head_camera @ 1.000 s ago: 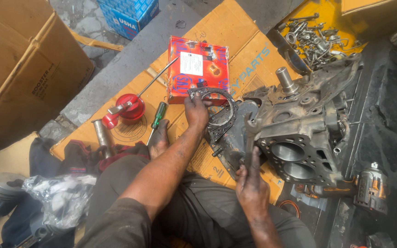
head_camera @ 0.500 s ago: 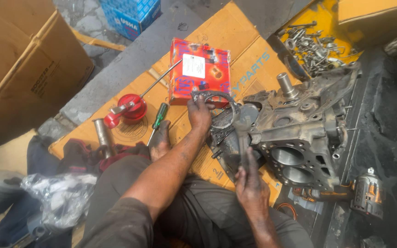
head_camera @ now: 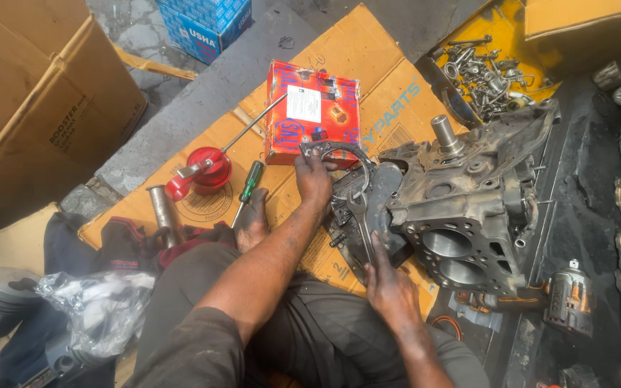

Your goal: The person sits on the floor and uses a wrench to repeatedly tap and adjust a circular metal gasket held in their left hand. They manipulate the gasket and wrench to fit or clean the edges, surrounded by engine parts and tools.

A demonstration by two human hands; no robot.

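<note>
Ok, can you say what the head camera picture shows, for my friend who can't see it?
A person sitting on flattened cardboard holds a spanner in the right hand beside a grimy engine block. The left hand touches a thin metal gasket near a red box.

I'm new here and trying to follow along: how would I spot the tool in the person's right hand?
Find the big grey engine block on the flattened cardboard. Just to its left, the right hand grips a slim metal wrench that points up toward the ring-shaped gasket under the left hand. Unlike the green-handled screwdriver nearby, it is bare steel with an open jaw.
</note>
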